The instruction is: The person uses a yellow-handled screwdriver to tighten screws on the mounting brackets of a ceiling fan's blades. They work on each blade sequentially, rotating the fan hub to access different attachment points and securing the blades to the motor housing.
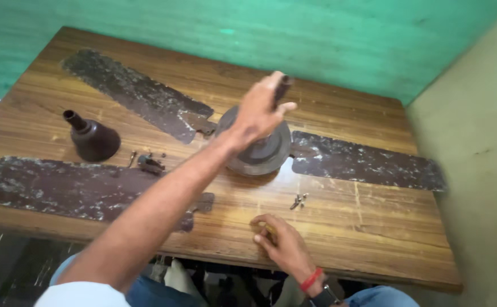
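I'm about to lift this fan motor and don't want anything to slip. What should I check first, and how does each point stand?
1. Left hand grips the motor's shaft: ok.
2. Motor sits flat on the table: ok.
3. Blades at the motor: two reach it; whether bolted, cannot tell.
4. Third blade lies apart, nearer the table edge: ok.
5. Loose screws lie near the motor: not ok.
6. Right hand free: not ok, it holds something small.
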